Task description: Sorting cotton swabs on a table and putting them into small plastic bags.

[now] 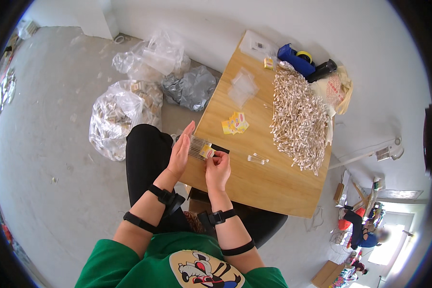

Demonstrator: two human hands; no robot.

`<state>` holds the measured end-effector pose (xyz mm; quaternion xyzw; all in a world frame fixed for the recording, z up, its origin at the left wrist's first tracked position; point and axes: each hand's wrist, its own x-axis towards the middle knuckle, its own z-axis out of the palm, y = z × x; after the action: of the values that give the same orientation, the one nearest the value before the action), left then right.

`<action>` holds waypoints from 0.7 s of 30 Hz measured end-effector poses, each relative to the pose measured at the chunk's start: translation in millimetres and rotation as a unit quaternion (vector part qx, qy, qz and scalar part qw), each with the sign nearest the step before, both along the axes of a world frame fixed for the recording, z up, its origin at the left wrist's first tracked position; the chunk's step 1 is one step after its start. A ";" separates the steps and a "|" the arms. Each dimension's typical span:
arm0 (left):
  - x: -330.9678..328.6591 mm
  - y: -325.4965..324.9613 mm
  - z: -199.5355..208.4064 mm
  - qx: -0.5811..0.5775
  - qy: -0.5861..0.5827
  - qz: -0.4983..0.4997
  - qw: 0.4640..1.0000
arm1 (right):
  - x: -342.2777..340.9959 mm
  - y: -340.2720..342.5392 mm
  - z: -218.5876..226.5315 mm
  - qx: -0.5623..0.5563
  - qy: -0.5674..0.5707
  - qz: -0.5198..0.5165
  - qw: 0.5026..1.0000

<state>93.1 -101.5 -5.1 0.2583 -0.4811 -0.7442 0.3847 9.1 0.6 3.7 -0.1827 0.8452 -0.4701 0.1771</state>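
My left hand (179,152) is held on edge with its fingers stretched straight, along the left side of a clear packet of cotton swabs (197,146) laid side by side. My right hand (218,168) pinches a small yellow and white card (207,151) at the packet's right end, thumb and fingertips together. Just beyond those fingers a flat black strip (220,148) lies on the table. More yellow cards (235,124) are fanned in a small pile farther up. A few loose swabs (258,158) rest to the right of my right hand.
A big heap of cotton swabs (300,120) covers the right side of the wooden table (273,192). Clear bags (243,86), a blue tape dispenser (295,60) and a black cylinder (322,70) are at the far end. Filled plastic sacks (125,120) stand on the floor at left.
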 end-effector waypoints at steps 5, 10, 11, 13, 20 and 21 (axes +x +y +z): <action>-1.0 -0.2 -0.2 0.006 0.015 0.003 1.000 | -0.1 0.9 -1.8 -0.024 0.038 0.009 0.999; -2.1 1.2 -2.1 0.011 0.018 0.006 1.000 | 4.3 5.2 0.3 -0.003 0.050 0.009 0.999; -1.9 1.9 -1.5 0.012 0.018 0.006 1.000 | 4.5 6.4 0.3 -0.001 0.050 0.009 0.999; -1.4 1.7 1.3 0.006 0.012 0.005 1.000 | 4.5 8.6 0.0 0.006 0.020 0.005 1.000; -1.0 -1.0 0.8 0.016 0.023 -0.010 1.000 | 0.0 -1.7 5.7 0.015 0.014 0.039 0.999; -1.8 -1.3 0.1 0.022 0.028 -0.008 0.999 | -1.1 -5.2 8.3 0.027 0.031 0.050 0.998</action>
<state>91.4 -102.8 -5.0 0.2418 -0.4558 -0.7643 0.3868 8.0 -4.6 12.0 -0.2338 0.8526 -0.4317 0.1790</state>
